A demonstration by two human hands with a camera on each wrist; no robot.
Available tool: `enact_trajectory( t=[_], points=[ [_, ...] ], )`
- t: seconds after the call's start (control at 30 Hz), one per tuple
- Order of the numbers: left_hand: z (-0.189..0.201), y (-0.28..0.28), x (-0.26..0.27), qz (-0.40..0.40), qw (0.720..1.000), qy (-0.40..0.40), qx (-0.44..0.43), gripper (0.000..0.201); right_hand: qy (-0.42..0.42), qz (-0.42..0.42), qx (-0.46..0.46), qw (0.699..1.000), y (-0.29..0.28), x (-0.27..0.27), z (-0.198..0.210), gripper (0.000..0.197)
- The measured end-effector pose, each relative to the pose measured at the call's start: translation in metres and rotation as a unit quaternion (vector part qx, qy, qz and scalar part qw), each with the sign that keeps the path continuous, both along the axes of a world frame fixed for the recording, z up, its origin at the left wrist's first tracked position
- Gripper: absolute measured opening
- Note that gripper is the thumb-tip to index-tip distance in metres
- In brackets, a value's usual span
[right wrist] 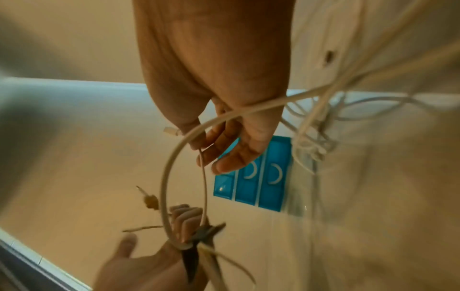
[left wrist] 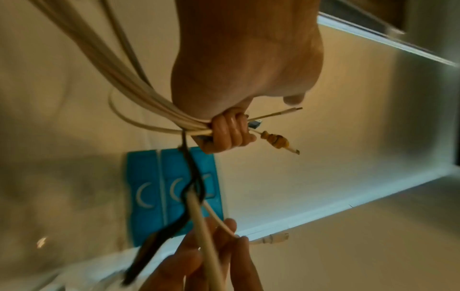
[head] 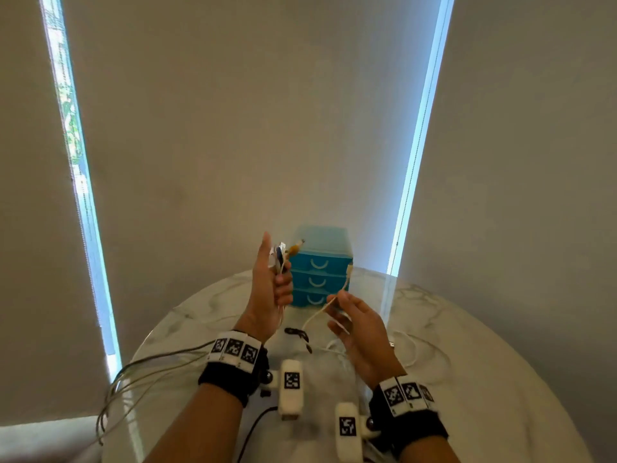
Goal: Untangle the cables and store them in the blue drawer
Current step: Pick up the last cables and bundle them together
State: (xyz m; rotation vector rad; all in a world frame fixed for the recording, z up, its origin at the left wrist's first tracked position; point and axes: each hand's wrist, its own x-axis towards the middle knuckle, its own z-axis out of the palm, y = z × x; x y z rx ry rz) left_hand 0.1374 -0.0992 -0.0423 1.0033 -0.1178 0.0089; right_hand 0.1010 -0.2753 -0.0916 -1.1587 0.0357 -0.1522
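Note:
My left hand (head: 282, 282) is raised in front of the blue drawer unit (head: 320, 265) and grips a bundle of pale cables (left wrist: 159, 116). Plug ends, one yellow (left wrist: 276, 140), stick out past its curled fingers (left wrist: 229, 133). A black strap (left wrist: 191, 177) hangs from the bundle. My right hand (head: 337, 304) pinches one white cable (right wrist: 171, 177) between thumb and forefinger, and that cable's plug (head: 349, 270) points up before the drawers. This cable loops back to the left fist. All three drawers look closed.
The round marble table (head: 484, 379) carries a loose tangle of white cable (head: 410, 349) to the right of my right hand and a black strap (head: 297, 332) between my wrists. Grey cable lengths (head: 150, 369) trail off the table's left edge. Blinds hang behind.

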Motion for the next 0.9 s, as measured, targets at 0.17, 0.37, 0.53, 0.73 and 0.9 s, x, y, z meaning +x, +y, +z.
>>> enact_trajectory(
  t=[0.17, 0.37, 0.53, 0.73, 0.9],
  points=[
    [-0.054, -0.008, 0.024, -0.065, 0.988, 0.083, -0.112, 0.066, 0.017, 0.046, 0.043, 0.998, 0.004, 0.004, -0.015, 0.032],
    [-0.051, -0.018, 0.022, -0.067, 0.993, 0.093, 0.008, 0.024, 0.043, 0.055, 0.035, 0.997, 0.003, 0.007, -0.028, 0.027],
    [-0.050, -0.026, 0.005, -0.078, 0.982, 0.008, 0.172, 0.038, 0.013, 0.067, -0.012, 0.998, 0.011, 0.003, -0.031, 0.029],
    [-0.052, -0.021, 0.004, 0.059, 0.979, -0.023, 0.191, 0.037, -0.018, 0.060, -0.121, 0.991, 0.005, -0.001, -0.020, 0.022],
    [-0.044, 0.000, 0.008, 0.119, 0.993, 0.003, 0.023, 0.022, -0.067, -0.078, -0.253, 0.962, -0.050, 0.000, 0.000, 0.012]
  ],
)
